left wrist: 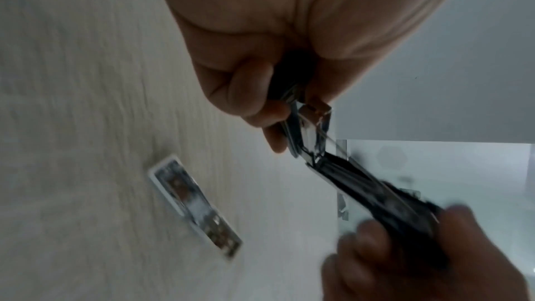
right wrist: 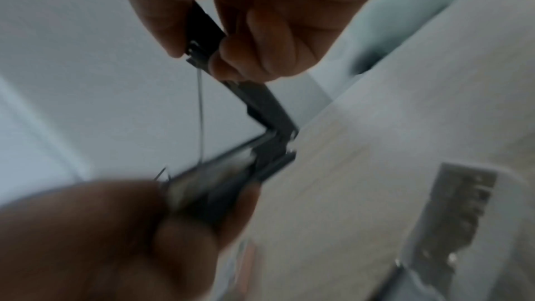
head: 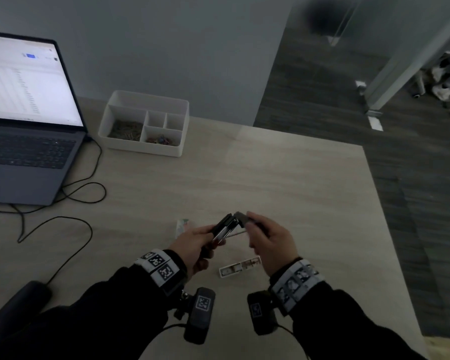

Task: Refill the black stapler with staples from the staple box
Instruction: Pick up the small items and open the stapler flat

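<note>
The black stapler (head: 233, 224) is held above the table, hinged open in an inverted V. My left hand (head: 192, 242) grips its base and metal staple channel (left wrist: 301, 127). My right hand (head: 268, 240) grips the black top cover (right wrist: 202, 31); a thin spring wire (right wrist: 199, 113) stretches between the two halves. The open white staple box tray (head: 240, 266) lies on the table below my hands, with staples in it (left wrist: 194, 203). Its sleeve (head: 182, 226) lies partly hidden behind my left hand.
A white compartment organiser (head: 144, 123) with clips stands at the back. An open laptop (head: 24, 120) sits at the left, its black cables (head: 70, 203) looping over the wooden table (head: 283, 183). The table's right edge drops to dark floor (head: 400, 165).
</note>
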`<state>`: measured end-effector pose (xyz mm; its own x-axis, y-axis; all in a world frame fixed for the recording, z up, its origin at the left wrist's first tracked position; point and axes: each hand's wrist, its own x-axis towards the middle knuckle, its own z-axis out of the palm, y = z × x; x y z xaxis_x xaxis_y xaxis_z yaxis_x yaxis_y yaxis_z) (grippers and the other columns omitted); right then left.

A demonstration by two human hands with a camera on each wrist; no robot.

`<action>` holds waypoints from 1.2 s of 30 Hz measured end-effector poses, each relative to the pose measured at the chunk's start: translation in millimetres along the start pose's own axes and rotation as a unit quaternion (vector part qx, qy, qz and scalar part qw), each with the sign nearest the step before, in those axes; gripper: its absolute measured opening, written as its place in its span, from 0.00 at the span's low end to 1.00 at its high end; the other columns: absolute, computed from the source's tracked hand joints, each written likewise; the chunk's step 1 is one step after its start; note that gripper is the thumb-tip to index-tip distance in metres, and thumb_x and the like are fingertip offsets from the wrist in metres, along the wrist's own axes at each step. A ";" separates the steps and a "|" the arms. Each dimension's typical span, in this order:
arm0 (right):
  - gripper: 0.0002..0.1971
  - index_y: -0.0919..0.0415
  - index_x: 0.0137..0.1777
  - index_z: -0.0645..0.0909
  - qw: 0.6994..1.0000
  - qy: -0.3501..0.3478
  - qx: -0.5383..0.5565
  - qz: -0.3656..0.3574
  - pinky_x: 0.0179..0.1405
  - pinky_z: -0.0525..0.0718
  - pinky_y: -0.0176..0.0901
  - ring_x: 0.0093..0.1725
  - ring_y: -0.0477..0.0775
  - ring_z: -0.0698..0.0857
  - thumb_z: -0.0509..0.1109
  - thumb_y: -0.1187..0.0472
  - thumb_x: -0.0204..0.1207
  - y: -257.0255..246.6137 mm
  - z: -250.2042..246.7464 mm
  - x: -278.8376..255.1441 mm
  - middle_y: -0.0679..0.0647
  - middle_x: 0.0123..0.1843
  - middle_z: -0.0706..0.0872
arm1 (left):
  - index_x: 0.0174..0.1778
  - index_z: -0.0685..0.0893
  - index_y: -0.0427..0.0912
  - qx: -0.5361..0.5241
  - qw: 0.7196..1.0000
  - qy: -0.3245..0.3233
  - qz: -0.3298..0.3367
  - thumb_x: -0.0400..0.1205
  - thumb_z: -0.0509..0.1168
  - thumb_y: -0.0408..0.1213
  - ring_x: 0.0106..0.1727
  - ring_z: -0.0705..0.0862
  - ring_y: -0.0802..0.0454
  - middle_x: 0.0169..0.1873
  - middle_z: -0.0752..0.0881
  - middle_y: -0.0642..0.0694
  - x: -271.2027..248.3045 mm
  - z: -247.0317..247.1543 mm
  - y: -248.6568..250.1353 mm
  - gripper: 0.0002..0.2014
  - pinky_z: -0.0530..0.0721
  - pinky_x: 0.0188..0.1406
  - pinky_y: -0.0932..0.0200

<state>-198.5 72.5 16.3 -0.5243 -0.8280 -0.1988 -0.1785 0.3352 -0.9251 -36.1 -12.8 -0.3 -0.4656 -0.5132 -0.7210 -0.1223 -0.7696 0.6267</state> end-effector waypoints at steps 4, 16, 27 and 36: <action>0.16 0.64 0.46 0.88 0.985 0.042 0.143 0.084 0.17 0.65 0.36 0.18 0.51 0.69 0.63 0.56 0.84 4.7 -27.4 20.3 0.56 0.22 0.77 | 0.61 0.87 0.45 0.016 0.999 -0.020 -0.035 0.87 0.56 0.33 0.26 0.77 0.53 0.46 0.91 0.39 -5.0 -14.5 -5.5 0.15 0.67 0.17 0.65; 0.21 0.55 0.35 0.72 0.873 0.132 0.312 0.351 0.19 0.56 0.36 0.18 0.50 0.61 0.62 0.39 0.81 54.2 -42.7 50.3 0.52 0.22 0.68 | 0.59 0.87 0.53 0.403 0.904 0.053 0.135 0.77 0.73 0.47 0.44 0.86 0.56 0.44 0.87 0.53 21.9 -14.7 -5.6 0.14 0.82 0.41 0.64; 0.24 0.57 0.32 0.75 0.867 0.164 0.217 0.418 0.22 0.61 0.38 0.17 0.52 0.67 0.63 0.37 0.78 87.3 -46.5 66.3 0.52 0.18 0.75 | 0.69 0.82 0.51 0.681 0.703 -0.001 0.206 0.82 0.63 0.48 0.63 0.79 0.48 0.59 0.82 0.45 50.0 -8.2 -9.7 0.19 0.75 0.65 0.53; 0.06 0.51 0.57 0.72 0.875 0.190 0.234 0.379 0.21 0.72 0.34 0.19 0.54 0.78 0.59 0.51 0.85 76.5 -40.2 67.1 0.58 0.30 0.82 | 0.68 0.81 0.49 0.652 0.725 -0.005 0.222 0.81 0.66 0.46 0.63 0.78 0.50 0.58 0.83 0.46 51.3 -9.7 -13.2 0.19 0.70 0.61 0.60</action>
<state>-280.8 60.6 -54.8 -0.5999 -0.2085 -0.7724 0.6539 0.4286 -0.6235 -49.9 -32.7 -48.5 -0.7177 -0.5935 -0.3642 -0.6804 0.4866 0.5480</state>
